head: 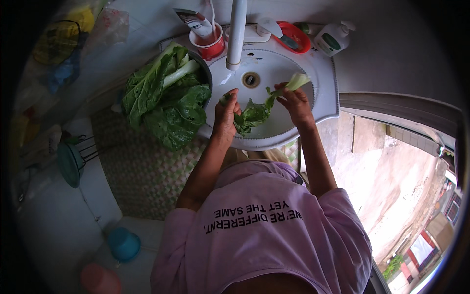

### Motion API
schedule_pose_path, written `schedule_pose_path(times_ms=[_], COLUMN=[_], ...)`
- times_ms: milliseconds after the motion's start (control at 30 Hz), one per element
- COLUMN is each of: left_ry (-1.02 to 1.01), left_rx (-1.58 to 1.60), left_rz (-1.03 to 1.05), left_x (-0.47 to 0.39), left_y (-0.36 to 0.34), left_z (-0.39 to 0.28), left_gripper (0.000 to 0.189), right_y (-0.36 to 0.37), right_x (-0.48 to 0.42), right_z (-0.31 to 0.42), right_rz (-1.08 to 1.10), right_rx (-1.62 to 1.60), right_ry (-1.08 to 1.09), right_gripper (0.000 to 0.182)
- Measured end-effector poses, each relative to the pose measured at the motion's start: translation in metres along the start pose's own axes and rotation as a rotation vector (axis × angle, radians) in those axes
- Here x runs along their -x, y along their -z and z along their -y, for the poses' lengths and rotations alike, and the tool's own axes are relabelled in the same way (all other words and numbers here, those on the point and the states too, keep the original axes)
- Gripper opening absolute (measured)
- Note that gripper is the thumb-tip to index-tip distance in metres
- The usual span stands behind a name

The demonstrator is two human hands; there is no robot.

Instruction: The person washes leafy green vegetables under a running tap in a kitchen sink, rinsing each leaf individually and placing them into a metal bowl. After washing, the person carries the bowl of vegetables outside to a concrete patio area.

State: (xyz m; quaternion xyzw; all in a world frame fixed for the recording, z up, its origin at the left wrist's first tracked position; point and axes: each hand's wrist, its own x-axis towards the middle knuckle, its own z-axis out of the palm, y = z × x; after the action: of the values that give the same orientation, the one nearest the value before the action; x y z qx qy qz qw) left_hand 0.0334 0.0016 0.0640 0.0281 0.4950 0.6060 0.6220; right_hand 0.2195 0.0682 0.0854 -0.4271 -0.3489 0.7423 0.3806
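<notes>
Over the white washbasin [271, 130], my right hand [298, 106] grips a leafy green [255, 115] near its pale stalk end, which is blurred. Its crinkled blade hangs down to the left, against my left hand [224, 115]. That hand is closed on a green piece [224, 98] poking out above the fingers; whether it belongs to the same leaf is hidden. Left of the basin, large wet leafy greens [165, 88] with thick pale stems heap over a dark-rimmed bowl [206, 70].
A white pipe [237, 36] comes down above the drain [251, 79]. Along the back ledge stand a red-and-white cup [208, 47] with a tube, a red soap dish [303, 40] and a pump bottle [332, 39]. A blue bucket [124, 244] is at lower left.
</notes>
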Motion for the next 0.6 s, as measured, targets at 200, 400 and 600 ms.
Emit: schedule_pose_path(times_ms=[200, 400, 600], left_ry=[0.005, 0.003, -0.023], left_rx=[0.108, 0.156, 0.064], left_rz=[-0.017, -0.034, -0.147], left_x=[-0.003, -0.004, 0.0], left_y=[0.0, 0.014, 0.027], left_z=[0.0, 0.005, 0.018], left_gripper=[0.02, 0.021, 0.014], right_y=[0.022, 0.005, -0.051], right_x=[-0.008, 0.002, 0.033], right_z=[-0.01, -0.006, 0.031], right_rz=[-0.103, -0.152, 0.115], right_rx=[0.002, 0.07, 0.33], right_ry=[0.073, 0.152, 0.249], right_gripper=[0.02, 0.023, 0.025])
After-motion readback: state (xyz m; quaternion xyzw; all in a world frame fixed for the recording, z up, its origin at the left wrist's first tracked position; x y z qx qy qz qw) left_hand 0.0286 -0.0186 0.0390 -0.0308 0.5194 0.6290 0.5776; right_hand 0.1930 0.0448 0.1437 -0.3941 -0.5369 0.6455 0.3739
